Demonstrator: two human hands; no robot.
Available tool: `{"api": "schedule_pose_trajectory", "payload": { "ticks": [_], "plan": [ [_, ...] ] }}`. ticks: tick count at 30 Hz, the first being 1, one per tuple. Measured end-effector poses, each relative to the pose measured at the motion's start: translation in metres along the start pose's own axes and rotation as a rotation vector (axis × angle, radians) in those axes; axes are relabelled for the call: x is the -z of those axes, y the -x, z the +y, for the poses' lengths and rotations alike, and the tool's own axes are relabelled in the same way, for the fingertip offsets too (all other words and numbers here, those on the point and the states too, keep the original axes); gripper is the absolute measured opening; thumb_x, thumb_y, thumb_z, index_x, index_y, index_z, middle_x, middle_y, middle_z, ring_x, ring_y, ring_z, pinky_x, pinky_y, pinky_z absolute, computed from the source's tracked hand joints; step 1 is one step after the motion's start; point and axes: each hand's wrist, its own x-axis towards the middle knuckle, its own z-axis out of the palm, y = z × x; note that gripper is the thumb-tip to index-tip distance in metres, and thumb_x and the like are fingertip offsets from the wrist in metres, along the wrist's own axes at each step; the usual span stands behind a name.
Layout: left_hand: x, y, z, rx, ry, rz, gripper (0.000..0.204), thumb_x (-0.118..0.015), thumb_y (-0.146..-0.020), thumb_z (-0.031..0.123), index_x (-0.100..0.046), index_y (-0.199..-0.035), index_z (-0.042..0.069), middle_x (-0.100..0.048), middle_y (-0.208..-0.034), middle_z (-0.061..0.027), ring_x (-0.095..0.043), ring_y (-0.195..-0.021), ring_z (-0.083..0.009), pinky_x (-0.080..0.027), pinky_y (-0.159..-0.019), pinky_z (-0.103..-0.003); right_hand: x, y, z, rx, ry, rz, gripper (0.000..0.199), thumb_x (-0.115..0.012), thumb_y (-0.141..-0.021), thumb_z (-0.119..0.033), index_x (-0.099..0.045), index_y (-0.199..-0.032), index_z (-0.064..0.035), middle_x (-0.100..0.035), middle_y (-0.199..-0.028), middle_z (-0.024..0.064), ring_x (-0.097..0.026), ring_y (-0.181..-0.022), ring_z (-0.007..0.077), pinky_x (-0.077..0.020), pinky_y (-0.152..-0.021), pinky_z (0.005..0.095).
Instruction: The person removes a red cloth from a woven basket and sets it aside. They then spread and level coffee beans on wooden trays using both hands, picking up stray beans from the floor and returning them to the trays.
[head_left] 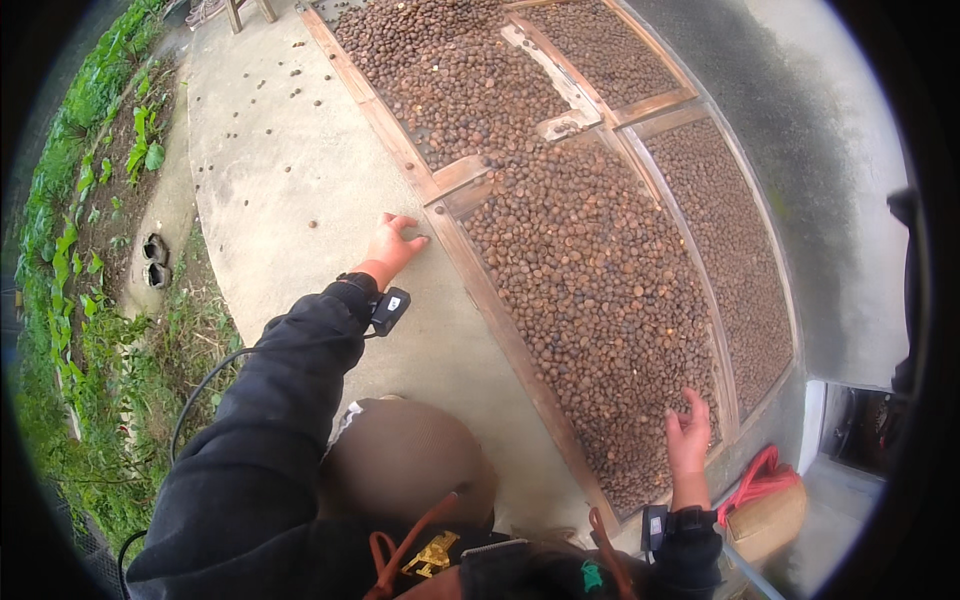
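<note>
Small round brown nuts [590, 290], some darker, fill wooden frames [493, 310], far end cut off. Left grip [392, 247] beside, right grip [687, 440] over nuts, both half-open (palm contents hidden, can't tell).

Black sleeves [255, 430], 2 wrist modules [390, 311], black cable [184, 413], gold emblem [432, 554]

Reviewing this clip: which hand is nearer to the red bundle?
Right. The right hand is just up and left of the red bundle in the picture; the left hand is much farther up and left.
</note>
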Motion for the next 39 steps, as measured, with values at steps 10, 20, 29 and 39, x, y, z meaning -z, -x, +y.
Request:
{"api": "schedule_pose_trajectory", "payload": {
  "ticks": [10,20,29,39],
  "plan": [
    [-0.019,0.007,0.021,-0.114,-0.033,-0.029,0.013,-0.075,-0.079,0.011,-0.067,-0.087,0.004,-0.065,-0.094,-0.0175,-0.069,-0.088,-0.0365,-0.056,-0.078,-0.043,-0.127,-0.052,-0.115,0.19,0.019,-0.117,0.053,-0.071,-0.09,-0.011,-0.054,-0.139,-0.0069,-0.056,-0.138,0.0175,-0.064,-0.115,0.0354,-0.0544,-0.095,0.0424],
    [0.001,-0.031,0.13,0.255,0.669,-0.176,0.014,-0.071,-0.095,0.009,-0.073,-0.103,-0.003,-0.073,-0.089,-0.0062,-0.069,-0.076,-0.0116,-0.059,-0.067,-0.026,-0.14,-0.042,-0.143,0.14,-0.024,-0.222,0.053,-0.071,-0.09,-0.012,-0.054,-0.14,-0.0068,-0.056,-0.14,0.016,-0.067,-0.11,0.0333,-0.0554,-0.093,0.0425],
    [0.012,-0.055,0.132,-0.102,0.01,0.0,0.019,-0.076,-0.085,0.016,-0.072,-0.101,0.007,-0.066,-0.098,-0.0158,-0.069,-0.094,-0.0332,-0.057,-0.083,-0.041,-0.149,-0.013,-0.123,0.125,-0.017,-0.222,0.059,-0.073,-0.088,-0.01,-0.051,-0.142,-0.007,-0.057,-0.136,0.0161,-0.069,-0.106,0.0297,-0.0565,-0.089,0.0412],
    [0.005,-0.025,0.058,-0.269,-0.021,0.057,0.014,-0.069,-0.088,0.01,-0.07,-0.101,0.005,-0.063,-0.096,-0.015,-0.068,-0.086,-0.0349,-0.057,-0.078,-0.042,-0.17,-0.003,-0.135,0.142,-0.045,-0.32,0.06,-0.071,-0.087,-0.004,-0.05,-0.143,-0.002,-0.057,-0.133,0.0182,-0.066,-0.104,0.0302,-0.0546,-0.091,0.0411]
  ]
}}
